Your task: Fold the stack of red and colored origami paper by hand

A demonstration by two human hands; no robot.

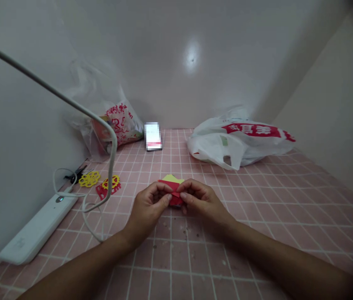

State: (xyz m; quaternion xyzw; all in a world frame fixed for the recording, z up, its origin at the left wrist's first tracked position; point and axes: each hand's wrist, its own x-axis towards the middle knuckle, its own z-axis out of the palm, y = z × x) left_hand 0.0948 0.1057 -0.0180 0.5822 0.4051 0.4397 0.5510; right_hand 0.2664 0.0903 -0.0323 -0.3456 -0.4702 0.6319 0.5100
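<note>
On the pink grid-patterned tabletop (176, 258), the left hand (146, 208) and the right hand (206, 204) come in from opposite sides to one small piece of red-and-yellow folded paper (175, 187), which lies directly between them, so neither looks clearly nearer. Its yellow part points away from the person, beyond the fingertips, while a red band slants down towards the right hand; the fingers hide too much to tell its long axis. Both hands pinch the red part between thumb and forefinger, their tips almost meeting at its middle. Counted by size, there are two plastic bags at the back, one at left (123, 123) and one at right (251, 139), one white power bank (38, 225), two hands, one upright smartphone (153, 136), one red lettered cutout (101, 193), two yellow openwork cutouts (89, 179), and that single folded piece.
</note>
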